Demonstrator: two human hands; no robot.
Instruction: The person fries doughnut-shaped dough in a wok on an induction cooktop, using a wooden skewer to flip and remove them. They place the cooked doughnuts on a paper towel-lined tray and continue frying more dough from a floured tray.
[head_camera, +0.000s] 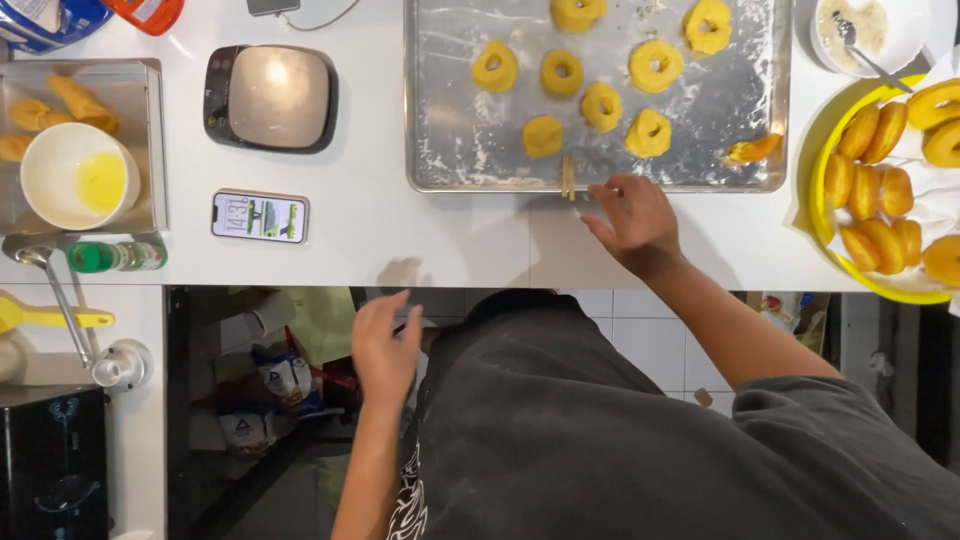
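Observation:
My right hand reaches over the white counter to the near edge of a floured metal baking tray. Its fingertips pinch a pair of wooden chopsticks that point into the tray. Several raw yellow dough rings lie on the tray, and one browned piece sits near its right edge. My left hand hangs below the counter edge, next to my dark shirt, with fingers spread and nothing in it.
A yellow bowl lined with paper holds several fried doughnuts at the right. A white bowl with a spoon stands behind it. Left of the tray are a kitchen scale, a phone, and a white bowl of yellow liquid.

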